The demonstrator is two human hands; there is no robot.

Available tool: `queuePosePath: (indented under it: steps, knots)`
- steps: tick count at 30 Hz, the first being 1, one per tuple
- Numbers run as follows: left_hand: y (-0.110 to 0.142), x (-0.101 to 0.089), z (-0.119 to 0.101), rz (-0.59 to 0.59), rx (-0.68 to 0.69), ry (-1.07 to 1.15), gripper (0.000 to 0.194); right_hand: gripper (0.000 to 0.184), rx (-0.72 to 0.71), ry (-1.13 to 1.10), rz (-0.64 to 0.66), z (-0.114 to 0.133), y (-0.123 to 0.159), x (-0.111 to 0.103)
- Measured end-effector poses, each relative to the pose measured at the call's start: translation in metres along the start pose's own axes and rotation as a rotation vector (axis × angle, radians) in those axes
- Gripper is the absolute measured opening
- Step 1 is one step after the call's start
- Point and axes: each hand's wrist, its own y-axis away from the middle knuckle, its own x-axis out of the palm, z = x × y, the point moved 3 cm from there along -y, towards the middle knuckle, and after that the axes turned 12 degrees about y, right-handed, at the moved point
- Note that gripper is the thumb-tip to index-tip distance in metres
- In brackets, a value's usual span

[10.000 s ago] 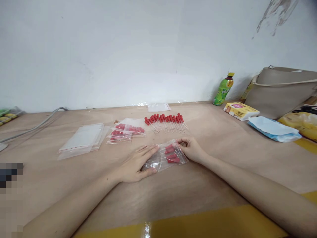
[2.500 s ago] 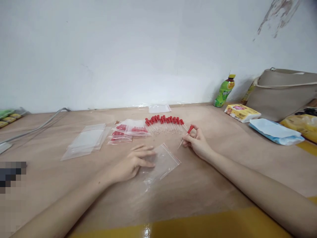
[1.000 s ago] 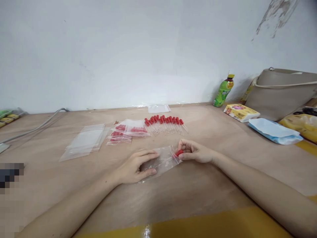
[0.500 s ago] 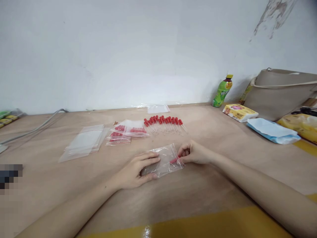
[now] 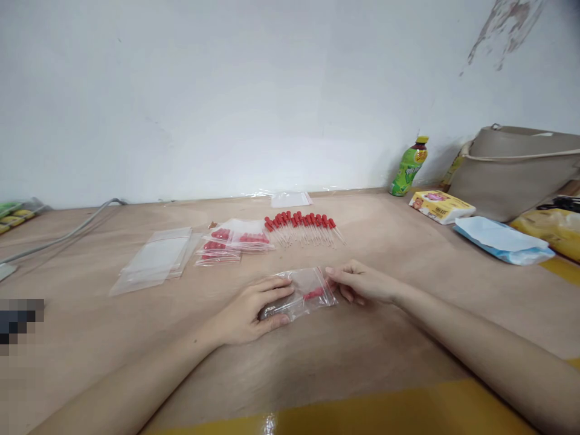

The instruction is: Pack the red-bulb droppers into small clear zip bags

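In the head view, a clear bag (image 5: 296, 278) lies on the brown tabletop (image 5: 254, 380) between the two hands. Inside it is one dropper with a red bulb (image 5: 313, 293), lying flat. Its bulb is near the bag's mouth, and its thin stem runs toward the left hand (image 5: 247, 311), so its long axis lies mostly crosswise, from one hand to the other, at a slight slant. The bulb is nearer the right hand (image 5: 365, 283), to the left of those fingers and a little closer to the person.

The left hand rests over the closed end of the bag, thumb on the near side, the other fingers on the far side, with a wide gap between. The right thumb and forefinger meet the far corner of the mouth, the other fingers curling below; whether they pinch the plastic or only touch it, I cannot tell.

Beyond the bag, a row of loose droppers (image 5: 299, 220) has its red bulbs toward the wall (image 5: 226, 109). Left of the row lie filled bags (image 5: 247, 238), overlapping, and farther left a stack of flat bags (image 5: 156, 254).
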Motion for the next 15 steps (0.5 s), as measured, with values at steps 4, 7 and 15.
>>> queuePosePath:
  steps: [4, 7, 15]
  knots:
    - [-0.002, 0.001, 0.000, -0.015, 0.004, -0.020, 0.046, 0.039, -0.066, -0.053, -0.143, 0.005, 0.001, 0.003]
    - [-0.002, -0.001, 0.002, -0.068, 0.017, -0.024, 0.045, 0.039, 0.011, -0.164, -0.182, -0.003, -0.003, 0.006]
    - [0.000, -0.008, 0.004, 0.001, -0.005, 0.018, 0.046, 0.038, 0.110, -0.222, -0.203, -0.014, -0.005, -0.002]
